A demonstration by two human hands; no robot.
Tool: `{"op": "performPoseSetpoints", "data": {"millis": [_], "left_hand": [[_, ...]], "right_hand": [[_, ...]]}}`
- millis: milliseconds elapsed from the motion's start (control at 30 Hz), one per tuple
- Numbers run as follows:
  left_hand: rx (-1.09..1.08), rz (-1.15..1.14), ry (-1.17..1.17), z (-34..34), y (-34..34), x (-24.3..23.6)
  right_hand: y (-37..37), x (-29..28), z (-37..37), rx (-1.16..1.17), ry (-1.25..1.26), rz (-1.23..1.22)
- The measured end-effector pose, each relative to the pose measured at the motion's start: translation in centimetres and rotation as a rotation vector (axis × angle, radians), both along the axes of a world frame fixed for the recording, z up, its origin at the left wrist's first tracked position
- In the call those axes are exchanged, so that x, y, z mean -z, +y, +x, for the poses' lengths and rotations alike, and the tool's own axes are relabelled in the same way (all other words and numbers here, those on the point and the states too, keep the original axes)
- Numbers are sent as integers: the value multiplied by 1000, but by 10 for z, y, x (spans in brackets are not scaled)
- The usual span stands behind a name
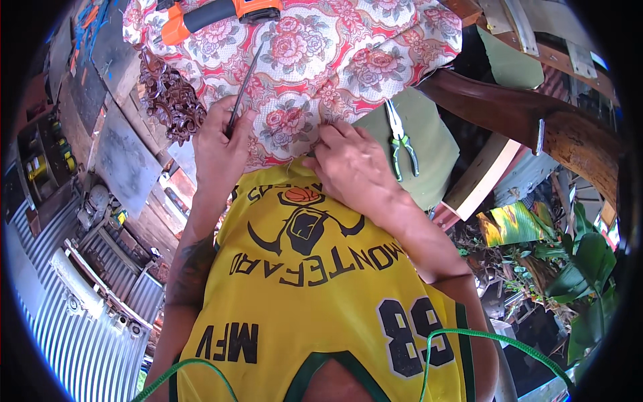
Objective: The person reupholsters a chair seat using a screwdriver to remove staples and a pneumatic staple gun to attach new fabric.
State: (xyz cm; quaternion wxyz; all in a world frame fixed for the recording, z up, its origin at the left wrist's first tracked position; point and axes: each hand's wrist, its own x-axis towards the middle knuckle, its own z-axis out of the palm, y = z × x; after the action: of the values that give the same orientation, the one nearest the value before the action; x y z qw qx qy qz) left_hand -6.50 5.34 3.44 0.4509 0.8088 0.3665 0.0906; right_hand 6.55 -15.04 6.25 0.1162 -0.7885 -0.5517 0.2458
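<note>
My left hand (221, 144) is closed around the dark handle end of a slim pointed tool (246, 87), its tip aimed away from me over the cloth. Whether it is an awl or a screwdriver, I cannot tell. Floral cloth (288, 47) in red, pink and cream spreads in front of me, covering what lies beneath. At its near edge, my right hand (351, 161) has its fingers bent and pressed onto the fabric, pinching a fold. Long-nose pliers (400, 141) with green and black grips lie to the right of that hand on a dull green sheet (435, 147).
An orange and black power tool (258, 9) rests on the cloth's far part. Carved dark wood (173, 100) stands at the left, and a curved polished wooden piece (536, 117) at the right. Beyond are boards, corrugated metal (74, 335) and plants (583, 268).
</note>
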Motion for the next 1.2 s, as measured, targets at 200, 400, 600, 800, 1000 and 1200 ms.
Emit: {"op": "performPoseSetpoints", "data": {"millis": [200,400,600,800,1000,1200], "left_hand": [[-12,-18,-15,-2,-7,0],[-21,-37,-65,-2,-11,4],[-41,-39,-64,-1,-7,3],[-81,-49,-74,-10,-3,8],[-218,-24,-73,-16,2,21],[-235,212,16,12,-18,35]], "right_hand": [[24,22,21,215,-251,423],[16,33,-10,-230,491,269],[28,43,9,219,-312,476],[-8,12,4,7,388,274],[-69,31,17,341,82,262],[-42,25,27,360,-111,411]]}}
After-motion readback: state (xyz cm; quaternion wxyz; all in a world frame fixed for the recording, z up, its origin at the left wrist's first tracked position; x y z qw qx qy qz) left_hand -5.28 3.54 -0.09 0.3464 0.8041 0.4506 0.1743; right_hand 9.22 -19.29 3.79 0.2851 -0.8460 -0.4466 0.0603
